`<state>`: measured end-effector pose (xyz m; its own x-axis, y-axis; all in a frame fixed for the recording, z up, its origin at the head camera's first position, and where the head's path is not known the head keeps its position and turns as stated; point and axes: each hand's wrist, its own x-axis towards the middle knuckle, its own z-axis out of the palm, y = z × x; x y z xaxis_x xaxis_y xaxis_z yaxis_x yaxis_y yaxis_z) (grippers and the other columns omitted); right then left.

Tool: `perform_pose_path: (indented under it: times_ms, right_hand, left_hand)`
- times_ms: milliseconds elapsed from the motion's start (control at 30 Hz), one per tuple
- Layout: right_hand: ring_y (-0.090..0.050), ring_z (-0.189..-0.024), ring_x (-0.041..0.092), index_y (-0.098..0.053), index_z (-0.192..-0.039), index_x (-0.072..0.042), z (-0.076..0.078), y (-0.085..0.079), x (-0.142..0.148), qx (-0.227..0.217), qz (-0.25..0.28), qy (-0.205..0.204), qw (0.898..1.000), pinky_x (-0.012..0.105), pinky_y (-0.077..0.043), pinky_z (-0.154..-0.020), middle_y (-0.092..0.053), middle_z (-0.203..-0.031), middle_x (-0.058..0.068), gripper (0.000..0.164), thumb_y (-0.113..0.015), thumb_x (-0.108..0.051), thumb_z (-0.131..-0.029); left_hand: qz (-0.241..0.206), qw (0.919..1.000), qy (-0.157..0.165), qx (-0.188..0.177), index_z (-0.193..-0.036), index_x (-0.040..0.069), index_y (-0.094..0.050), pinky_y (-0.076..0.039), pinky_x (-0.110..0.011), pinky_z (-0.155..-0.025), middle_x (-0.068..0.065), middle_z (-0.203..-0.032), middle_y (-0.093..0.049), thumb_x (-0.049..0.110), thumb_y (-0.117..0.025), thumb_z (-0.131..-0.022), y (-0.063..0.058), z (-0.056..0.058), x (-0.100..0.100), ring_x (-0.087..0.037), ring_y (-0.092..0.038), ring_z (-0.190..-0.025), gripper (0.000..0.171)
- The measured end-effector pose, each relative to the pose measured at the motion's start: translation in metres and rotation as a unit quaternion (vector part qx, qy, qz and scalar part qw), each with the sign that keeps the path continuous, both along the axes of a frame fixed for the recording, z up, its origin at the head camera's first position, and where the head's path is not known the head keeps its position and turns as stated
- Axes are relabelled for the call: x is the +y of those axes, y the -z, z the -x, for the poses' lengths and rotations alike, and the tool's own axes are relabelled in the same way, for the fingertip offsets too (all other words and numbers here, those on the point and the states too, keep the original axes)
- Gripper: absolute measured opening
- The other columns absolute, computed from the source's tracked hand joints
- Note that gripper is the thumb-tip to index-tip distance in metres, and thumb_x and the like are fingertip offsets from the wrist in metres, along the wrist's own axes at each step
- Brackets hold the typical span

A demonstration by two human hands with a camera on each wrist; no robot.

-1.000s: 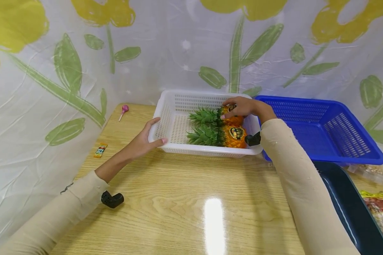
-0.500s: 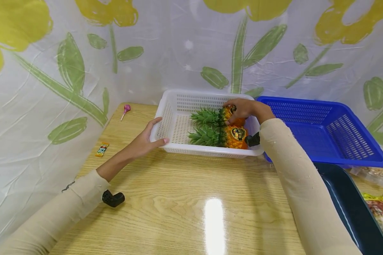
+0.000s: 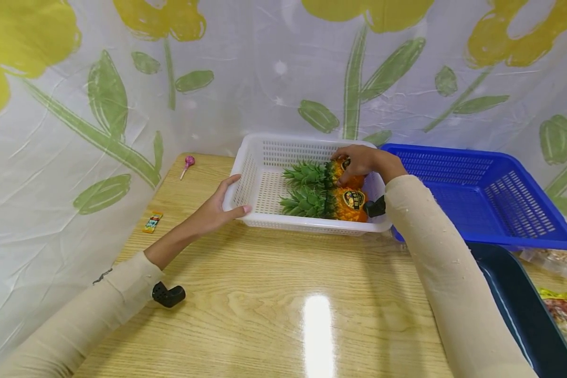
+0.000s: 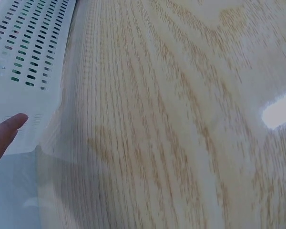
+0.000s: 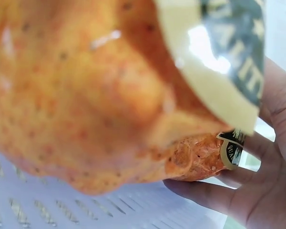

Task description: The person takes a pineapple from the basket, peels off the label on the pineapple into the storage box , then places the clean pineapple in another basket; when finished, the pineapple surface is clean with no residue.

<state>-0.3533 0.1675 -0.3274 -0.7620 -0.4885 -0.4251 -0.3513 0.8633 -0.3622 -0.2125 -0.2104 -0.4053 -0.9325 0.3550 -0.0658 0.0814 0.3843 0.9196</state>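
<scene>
A white plastic basket (image 3: 283,219) with slotted walls stands at the back of the table in the head view. Two small pineapples lie in its right half, green crowns pointing left. My left hand (image 3: 217,206) holds the basket's left end, thumb over the near corner; its thumb also shows at the left wrist view's edge. My right hand (image 3: 359,160) grips the far pineapple (image 3: 352,180) around its orange body, partly covering it. The near pineapple (image 3: 349,203), with a black and gold label, lies in front of that hand and looms large in the right wrist view.
To the right stands a blue slotted basket (image 3: 538,210), with a dark tray (image 3: 505,283) in front. Bagged goods (image 3: 564,320) lie at the far right. A lollipop (image 3: 188,163) and a small wrapped packet (image 3: 153,222) lie on the left. A curtain hangs behind.
My right thumb has moved from the base of the far pineapple's crown onto its orange body. The left hand keeps its place on the basket; the view has shifted slightly.
</scene>
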Motion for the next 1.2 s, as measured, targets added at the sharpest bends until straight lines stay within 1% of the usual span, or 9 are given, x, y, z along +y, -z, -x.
perform_pose_path:
  times_ms: [300, 567, 667, 800, 1000, 1200]
  right_hand:
    - [-0.036, -0.141, 0.044, -0.041, -0.153, -0.012, 0.001, -0.001, 0.003, 0.008, 0.01, 0.002, 1.0, 0.061, -0.035, -0.111, -0.04, -0.154, 0.021, 0.077, -0.077, -0.028, -0.088]
    - [-0.039, -0.138, 0.045, -0.041, -0.153, -0.011, 0.003, -0.006, 0.007, 0.022, 0.025, 0.003, 0.999, 0.061, -0.037, -0.109, -0.042, -0.151, 0.023, 0.079, -0.078, -0.032, -0.087]
    - [-0.039, -0.138, 0.045, -0.039, -0.153, -0.012, 0.003, -0.011, 0.007, 0.025, 0.025, 0.003, 0.999, 0.062, -0.037, -0.109, -0.042, -0.152, 0.022, 0.08, -0.078, -0.035, -0.087]
    - [-0.039, -0.139, 0.044, -0.039, -0.153, -0.013, 0.001, -0.018, 0.008, 0.042, 0.023, -0.005, 0.999, 0.061, -0.037, -0.109, -0.043, -0.151, 0.021, 0.081, -0.078, -0.037, -0.087]
    - [-0.042, -0.136, 0.042, -0.044, -0.151, -0.011, -0.004, -0.031, 0.009, 0.065, 0.055, -0.009, 0.996, 0.06, -0.039, -0.107, -0.046, -0.147, 0.021, 0.08, -0.081, -0.035, -0.084]
    - [-0.045, -0.133, 0.041, -0.044, -0.151, -0.012, -0.011, -0.043, 0.01, 0.086, 0.067, -0.011, 0.994, 0.059, -0.041, -0.104, -0.047, -0.147, 0.021, 0.083, -0.081, -0.039, -0.082]
  left_hand:
    - [0.006, 1.0, 0.001, -0.002, -0.161, 0.027, -0.004, -0.038, -0.054, -0.108, -0.024, -0.15, -0.039, 0.031, -0.066, -0.097, -0.002, -0.001, 0.0, -0.04, -0.045, -0.136, 0.089]
    - [0.004, 1.0, 0.002, 0.0, -0.161, 0.026, -0.004, -0.039, -0.054, -0.107, -0.024, -0.149, -0.04, 0.032, -0.066, -0.097, -0.002, -0.001, 0.0, -0.039, -0.045, -0.135, 0.089]
    - [0.003, 1.0, 0.001, 0.0, -0.161, 0.027, -0.004, -0.04, -0.054, -0.107, -0.024, -0.149, -0.04, 0.033, -0.066, -0.097, -0.002, -0.001, 0.0, -0.039, -0.046, -0.135, 0.09]
    - [0.004, 1.0, -0.001, -0.001, -0.161, 0.027, -0.004, -0.039, -0.055, -0.108, -0.024, -0.15, -0.04, 0.033, -0.066, -0.097, -0.002, -0.001, 0.001, -0.04, -0.046, -0.135, 0.089]
    - [0.003, 1.0, -0.001, 0.004, -0.161, 0.026, -0.004, -0.039, -0.056, -0.108, -0.025, -0.151, -0.039, 0.032, -0.066, -0.098, -0.002, -0.001, 0.001, -0.041, -0.045, -0.137, 0.089]
    - [0.004, 1.0, 0.001, 0.002, -0.161, 0.026, -0.002, -0.036, -0.059, -0.11, -0.026, -0.154, -0.034, 0.034, -0.065, -0.098, -0.002, -0.002, 0.001, -0.042, -0.041, -0.139, 0.09]
